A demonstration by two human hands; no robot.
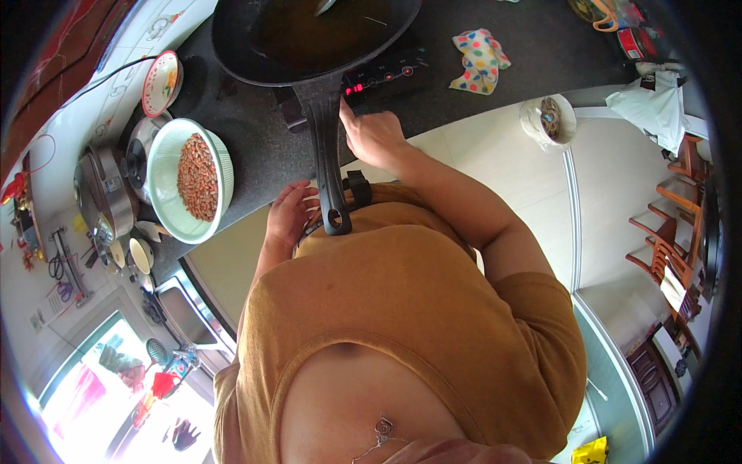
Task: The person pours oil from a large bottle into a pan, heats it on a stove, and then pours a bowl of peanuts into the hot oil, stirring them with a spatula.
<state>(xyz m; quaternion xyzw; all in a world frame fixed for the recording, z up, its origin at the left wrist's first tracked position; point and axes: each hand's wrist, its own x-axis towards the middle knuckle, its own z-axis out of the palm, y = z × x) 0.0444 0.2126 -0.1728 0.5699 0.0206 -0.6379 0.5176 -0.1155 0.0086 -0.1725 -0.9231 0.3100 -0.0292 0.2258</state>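
My right hand (pixel 377 134) reaches to the induction cooktop's control panel (pixel 379 81). Its index finger is stretched out at the panel's front edge, beside red lit characters, and the other fingers are curled. Above the panel sits a black frying pan (pixel 232 52) with brownish liquid, probably oil, in its bottom. A metal utensil (pixel 324 6) dips into it, cut off by the frame. The pan's long black handle (pixel 326 156) points towards my body. My left hand (pixel 293 211) hangs empty by the counter's front edge, fingers loosely bent, left of the handle.
A pale green plastic colander (pixel 159 174) of red-skinned peanuts (pixel 198 177) stands on the dark countertop (pixel 255 151) at the left. Behind it are a patterned bowl (pixel 157 87) and metal pots (pixel 107 185). A dotted cloth (pixel 480 61) lies on the right, near a lined white bin (pixel 565 124).
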